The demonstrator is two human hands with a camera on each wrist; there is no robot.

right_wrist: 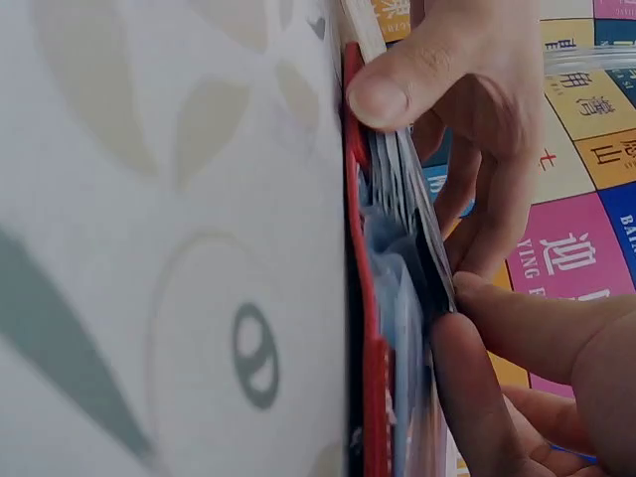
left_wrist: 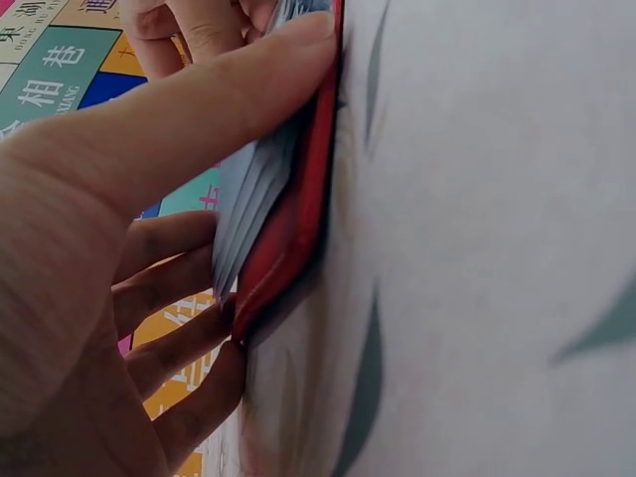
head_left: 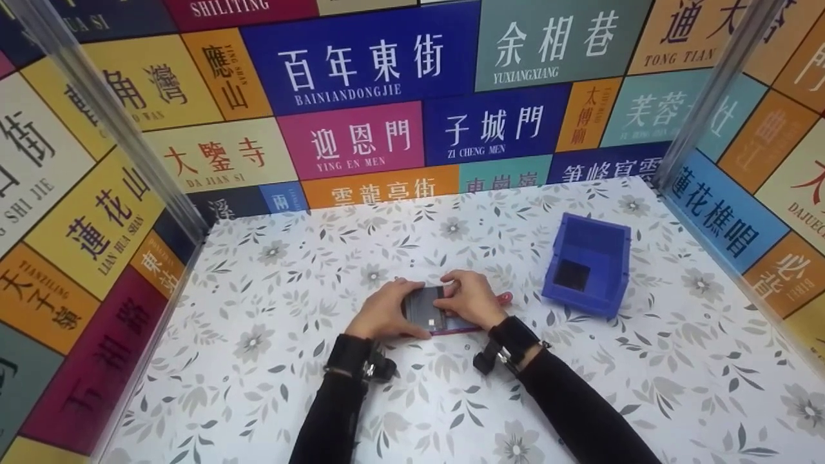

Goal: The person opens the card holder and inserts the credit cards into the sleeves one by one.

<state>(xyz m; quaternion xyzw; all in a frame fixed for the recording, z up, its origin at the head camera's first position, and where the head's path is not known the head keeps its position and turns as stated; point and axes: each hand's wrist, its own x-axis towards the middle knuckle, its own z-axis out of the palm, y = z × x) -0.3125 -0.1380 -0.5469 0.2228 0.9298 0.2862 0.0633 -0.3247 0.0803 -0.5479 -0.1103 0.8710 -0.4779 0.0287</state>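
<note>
A red card holder (left_wrist: 298, 219) with a stack of clear plastic sleeves (left_wrist: 253, 204) lies opened on the table. A dark grey card (head_left: 425, 304) shows in the top sleeve in the head view. My left hand (head_left: 380, 310) grips the holder's left part, thumb on the near edge and fingers round the far side. With thumb and forefinger, my right hand (head_left: 475, 299) pinches the edge of the dark top sleeve (right_wrist: 429, 263), near the middle of the holder. A red tab (head_left: 504, 298) sticks out to the right, partly behind the right hand.
A blue plastic bin (head_left: 590, 258) stands to the right on the flower-patterned table (head_left: 258, 399), with a black square (head_left: 571, 275) in it. Walls of coloured Chinese place-name signs (head_left: 361, 64) enclose the back and sides, with clear corner posts (head_left: 122, 129).
</note>
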